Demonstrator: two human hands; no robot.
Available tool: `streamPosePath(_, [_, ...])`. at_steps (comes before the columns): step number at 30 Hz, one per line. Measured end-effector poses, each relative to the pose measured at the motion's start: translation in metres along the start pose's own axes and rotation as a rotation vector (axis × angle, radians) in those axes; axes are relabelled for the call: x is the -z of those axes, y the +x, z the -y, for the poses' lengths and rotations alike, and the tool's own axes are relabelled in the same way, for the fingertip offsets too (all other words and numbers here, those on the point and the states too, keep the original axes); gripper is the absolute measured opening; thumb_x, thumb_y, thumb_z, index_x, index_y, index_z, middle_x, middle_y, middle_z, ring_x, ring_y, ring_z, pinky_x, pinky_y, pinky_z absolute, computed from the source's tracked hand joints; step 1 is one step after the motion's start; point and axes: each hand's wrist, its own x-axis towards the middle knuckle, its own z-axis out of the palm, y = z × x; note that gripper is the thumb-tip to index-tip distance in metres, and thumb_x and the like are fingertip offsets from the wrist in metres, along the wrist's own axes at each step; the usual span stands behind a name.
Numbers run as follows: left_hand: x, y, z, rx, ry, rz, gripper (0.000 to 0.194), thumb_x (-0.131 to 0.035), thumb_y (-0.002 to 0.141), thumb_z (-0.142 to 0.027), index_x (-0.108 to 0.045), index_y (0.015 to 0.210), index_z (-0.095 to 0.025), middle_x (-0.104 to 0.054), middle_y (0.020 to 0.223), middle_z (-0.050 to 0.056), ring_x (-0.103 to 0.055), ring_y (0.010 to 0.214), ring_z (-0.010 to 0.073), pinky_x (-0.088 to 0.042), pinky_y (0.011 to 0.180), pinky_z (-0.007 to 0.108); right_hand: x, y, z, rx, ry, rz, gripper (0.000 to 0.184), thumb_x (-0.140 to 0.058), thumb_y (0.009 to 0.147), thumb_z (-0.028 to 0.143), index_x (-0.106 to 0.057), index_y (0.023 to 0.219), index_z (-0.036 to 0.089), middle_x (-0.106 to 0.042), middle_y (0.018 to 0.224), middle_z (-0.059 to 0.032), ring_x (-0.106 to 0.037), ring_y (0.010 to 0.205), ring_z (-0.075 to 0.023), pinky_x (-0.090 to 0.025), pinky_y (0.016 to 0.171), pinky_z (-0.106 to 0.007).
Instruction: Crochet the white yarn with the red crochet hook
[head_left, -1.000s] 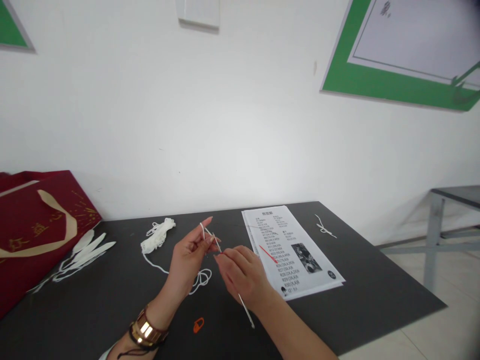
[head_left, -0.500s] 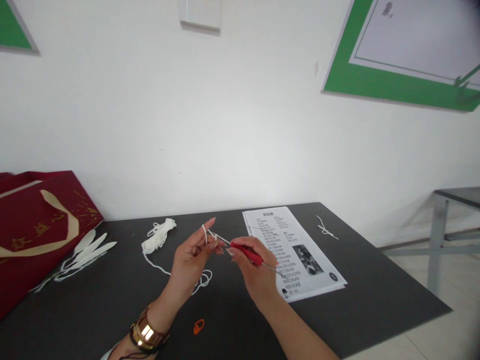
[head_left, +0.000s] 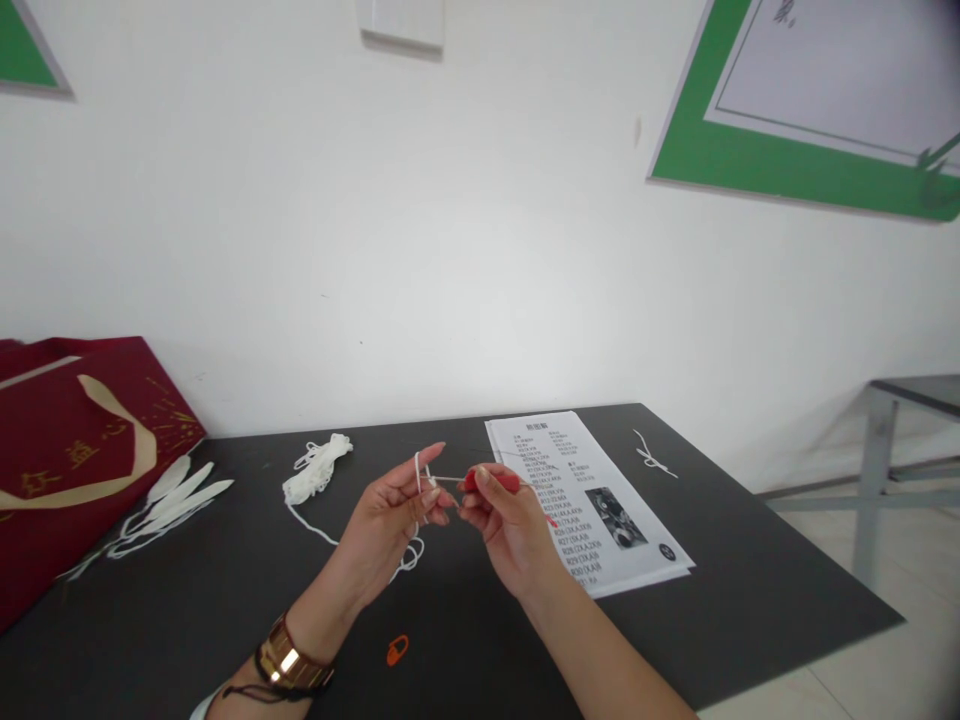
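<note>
My left hand (head_left: pixel 397 510) pinches white yarn (head_left: pixel 421 468), which loops around its raised index finger. A strand runs from beneath that hand back to a loose bundle of white yarn (head_left: pixel 319 468) on the dark table. In my right hand (head_left: pixel 504 515) is a crochet hook with a red handle (head_left: pixel 491 480). Its metal shaft points left and meets the yarn at my left fingertips. The small stitches there are partly hidden by the fingers. Both hands are close together above the table. An orange stitch marker (head_left: pixel 397 650) lies in front of them.
Printed sheets (head_left: pixel 637 570) with a photo lie right of my hands, partly under the right one. A short white yarn piece (head_left: pixel 655 460) is farther right. White crocheted strips (head_left: pixel 176 505) and a red bag (head_left: pixel 82 430) sit left. The table (head_left: pixel 750 600) meets the wall behind.
My right hand has rolled, so the hook lies closer to level than its earlier downward slant to the right. My left hand has shifted slightly right, still pinching the yarn.
</note>
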Motion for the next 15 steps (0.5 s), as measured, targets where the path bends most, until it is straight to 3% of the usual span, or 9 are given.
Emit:
streamPosePath(6, [0.0026, 0.0015, -0.0013, 0.012, 0.010, 0.058, 0.043, -0.064, 0.078, -0.017, -0.059, 0.121, -0.022, -0.067, 0.073, 0.004, -0.055, 0.061, 0.0105, -0.042, 0.062, 0.024, 0.0007, 0.0012, 0.0008, 0.053, -0.089, -0.049, 0.018, -0.077, 0.066, 0.028, -0.068, 0.074, 0.015, -0.062, 0.061, 0.0019, -0.051, 0.048, -0.0075, -0.050, 0.046, -0.019])
streamPosePath(11, [0.0006, 0.0013, -0.0055, 0.042, -0.040, 0.114, 0.056, -0.060, 0.080, -0.014, -0.047, 0.133, -0.026, -0.064, 0.068, 0.002, -0.054, 0.061, 0.0114, -0.040, 0.060, 0.024, 0.0009, 0.0016, 0.0028, -0.081, 0.077, 0.048, 0.022, -0.070, 0.075, 0.035, -0.069, 0.077, 0.014, -0.057, 0.057, 0.0031, -0.049, 0.046, -0.0060, -0.052, 0.050, -0.020])
streamPosePath(15, [0.0014, 0.0007, -0.0084, 0.069, -0.106, 0.101, 0.051, -0.062, 0.076, -0.010, -0.056, 0.125, -0.023, -0.063, 0.064, 0.002, -0.055, 0.059, 0.0114, -0.040, 0.058, 0.023, 0.0013, 0.0020, 0.0038, -0.157, 0.149, 0.070, 0.021, -0.068, 0.077, 0.034, -0.068, 0.077, 0.013, -0.056, 0.056, 0.0037, -0.046, 0.042, -0.0045, -0.052, 0.047, -0.018])
